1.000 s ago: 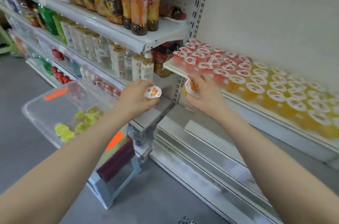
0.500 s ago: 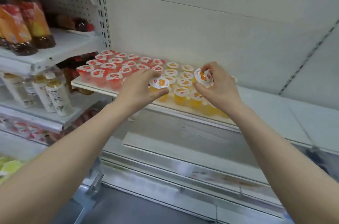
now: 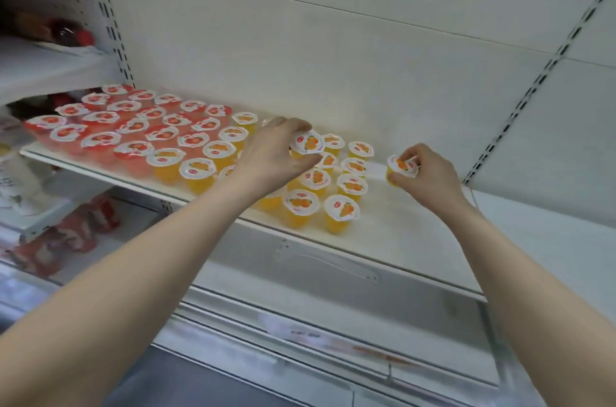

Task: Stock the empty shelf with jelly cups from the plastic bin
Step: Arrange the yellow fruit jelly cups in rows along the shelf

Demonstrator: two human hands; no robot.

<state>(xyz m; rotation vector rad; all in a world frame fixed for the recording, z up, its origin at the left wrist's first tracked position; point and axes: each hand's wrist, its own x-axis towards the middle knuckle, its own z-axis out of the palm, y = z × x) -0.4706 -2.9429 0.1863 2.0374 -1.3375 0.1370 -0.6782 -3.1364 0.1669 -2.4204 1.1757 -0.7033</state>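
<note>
Fingers of left hand (image 3: 273,153) and right hand (image 3: 430,173) pinch orange foil-lidded jelly cups (image 3: 306,143) above white shelf (image 3: 400,240); crowding risks toppling shelved cups (image 3: 351,186).

The white shelf (image 3: 383,240) bears red jelly cups (image 3: 100,139) beside orange jelly cups (image 3: 346,210).

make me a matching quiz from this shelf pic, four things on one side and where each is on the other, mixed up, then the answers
Things
1. red jelly cups
2. left hand
3. right hand
4. red-capped bottle

Places
A. grips the rightmost cup, beside the rows, by bare shelf
B. upper shelf, far left
C. left end of the shelf
D. grips a lifted cup over the orange jelly cups

Pairs: 1-C, 2-D, 3-A, 4-B
</note>
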